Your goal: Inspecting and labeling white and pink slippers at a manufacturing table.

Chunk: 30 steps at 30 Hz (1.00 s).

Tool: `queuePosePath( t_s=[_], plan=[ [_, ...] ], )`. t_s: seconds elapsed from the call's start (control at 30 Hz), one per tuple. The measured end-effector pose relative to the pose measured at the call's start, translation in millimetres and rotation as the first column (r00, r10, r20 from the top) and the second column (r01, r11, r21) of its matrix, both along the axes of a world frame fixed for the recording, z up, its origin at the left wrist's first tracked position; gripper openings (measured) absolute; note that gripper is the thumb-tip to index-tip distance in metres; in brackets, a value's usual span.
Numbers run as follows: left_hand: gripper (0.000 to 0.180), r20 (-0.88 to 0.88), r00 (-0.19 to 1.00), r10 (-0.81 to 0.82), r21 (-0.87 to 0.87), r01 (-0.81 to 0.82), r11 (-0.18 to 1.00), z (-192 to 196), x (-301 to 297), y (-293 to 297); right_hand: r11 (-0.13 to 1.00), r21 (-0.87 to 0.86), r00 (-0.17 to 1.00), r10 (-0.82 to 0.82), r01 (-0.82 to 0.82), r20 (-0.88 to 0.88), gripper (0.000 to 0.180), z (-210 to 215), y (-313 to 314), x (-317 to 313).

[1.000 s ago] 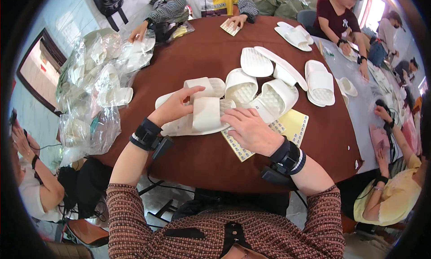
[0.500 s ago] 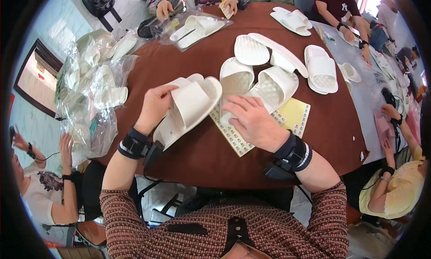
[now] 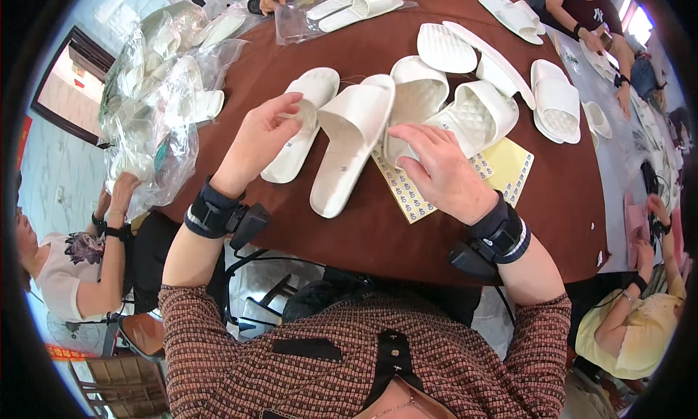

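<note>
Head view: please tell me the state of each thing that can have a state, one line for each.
Left hand: open, fingertips at the left slipper's strap.
Right hand: flat, palm down on the sticker sheet.
Left slipper: upright, unbagged.
Middle slipper: upright, unbagged.
Sticker sheet: flat, partly covered.
Bagged slippers: sealed in clear plastic.

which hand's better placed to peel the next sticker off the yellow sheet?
Right, probably. The right hand rests flat on the yellow sticker sheet, fingertips beside the quilted slippers. The left hand is off the sheet, fingers pinched at the plain slipper.
</note>
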State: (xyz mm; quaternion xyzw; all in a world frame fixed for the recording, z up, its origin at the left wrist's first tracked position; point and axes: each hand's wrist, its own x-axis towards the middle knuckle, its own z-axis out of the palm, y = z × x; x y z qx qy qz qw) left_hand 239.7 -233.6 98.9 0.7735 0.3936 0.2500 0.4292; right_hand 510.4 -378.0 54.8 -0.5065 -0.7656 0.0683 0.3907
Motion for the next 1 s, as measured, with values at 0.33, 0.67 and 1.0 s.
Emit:
queuePosePath(
  t_s=[0.33,0.67,1.0],
  plan=[
    [0.041,-0.327,0.934,0.147,0.391,-0.008,0.921,-42.5,-51.8,-33.8,1.0,0.017,0.999,-0.002,0.001,0.043,0.033,-2.4,-1.9,-5.8],
    [0.035,-0.293,0.929,0.225,0.554,-0.026,0.832,-55.6,-43.1,-66.7,1.0,0.003,0.997,-0.007,0.006,0.074,0.032,-2.1,-2.0,-7.5],
    [0.039,-0.283,0.928,0.241,0.533,-0.056,0.844,-51.3,-36.7,-112.9,1.0,-0.001,0.996,-0.015,0.016,0.083,0.031,-0.8,-1.9,-9.0]
  ],
)
